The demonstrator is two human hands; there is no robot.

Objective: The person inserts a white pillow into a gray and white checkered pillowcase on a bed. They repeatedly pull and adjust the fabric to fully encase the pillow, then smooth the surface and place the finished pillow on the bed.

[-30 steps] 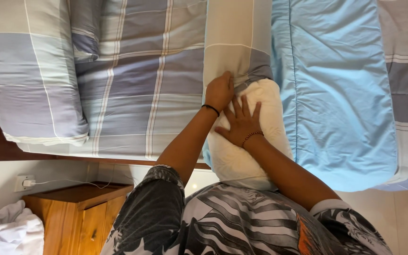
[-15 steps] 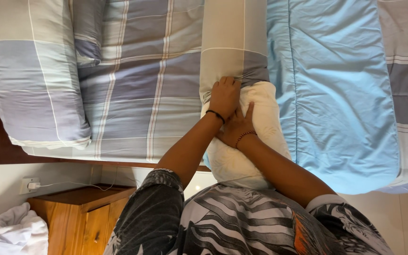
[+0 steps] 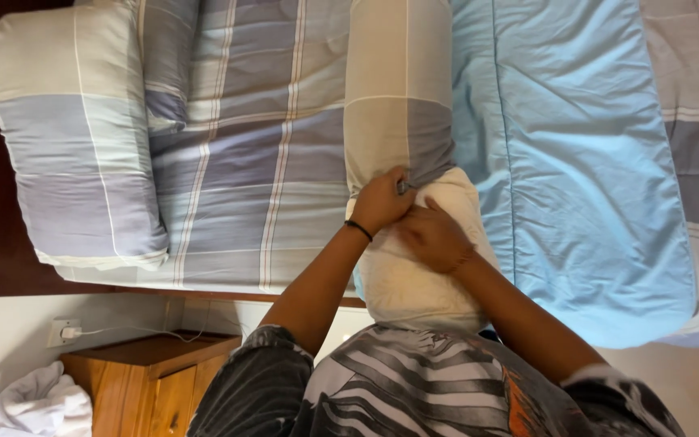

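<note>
Left hand (image 3: 378,202) pinching checked cover (image 3: 398,97) edge, right hand (image 3: 434,239) blurred, grip unclear, on white bolster (image 3: 414,279), bed (image 3: 568,162)

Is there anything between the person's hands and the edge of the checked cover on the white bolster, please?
Nothing visible: the left hand grips the checked cover at its edge, and the right hand rests on the bare white bolster beside it.

Showing a checked grey-blue and beige long bolster cover (image 3: 398,89) over a plain white bolster (image 3: 414,267), a matching checked bedsheet (image 3: 260,162) and pillow (image 3: 74,137), a plain light-blue quilt (image 3: 568,162), an orange-brown wooden nightstand (image 3: 155,372).
</note>
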